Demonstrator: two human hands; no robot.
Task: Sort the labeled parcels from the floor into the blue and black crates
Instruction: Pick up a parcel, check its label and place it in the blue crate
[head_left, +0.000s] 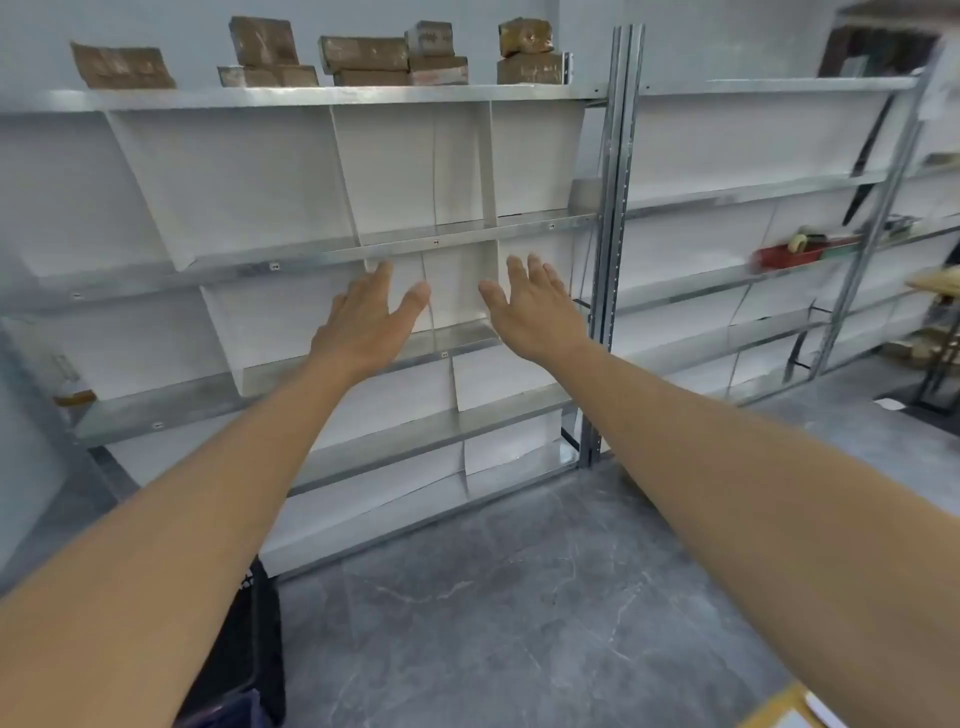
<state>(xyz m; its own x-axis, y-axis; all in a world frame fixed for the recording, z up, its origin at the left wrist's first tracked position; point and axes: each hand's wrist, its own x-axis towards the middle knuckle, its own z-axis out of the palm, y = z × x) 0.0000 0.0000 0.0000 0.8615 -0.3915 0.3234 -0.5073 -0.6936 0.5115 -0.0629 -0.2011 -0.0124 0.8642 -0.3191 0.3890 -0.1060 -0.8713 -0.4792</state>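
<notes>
grey metal shelving (311, 97) fills my view, and i see my left hand (363, 319) and right hand (535, 312) stretched toward it, fingers straight, holding nothing.

A black plastic crate (254, 639) stands on the floor, near left. A tan, white-labelled parcel (779, 713) lies near right, partly out of frame.

Metal shelving (615, 208), red tray (784, 255), grey floor (519, 597)
</notes>
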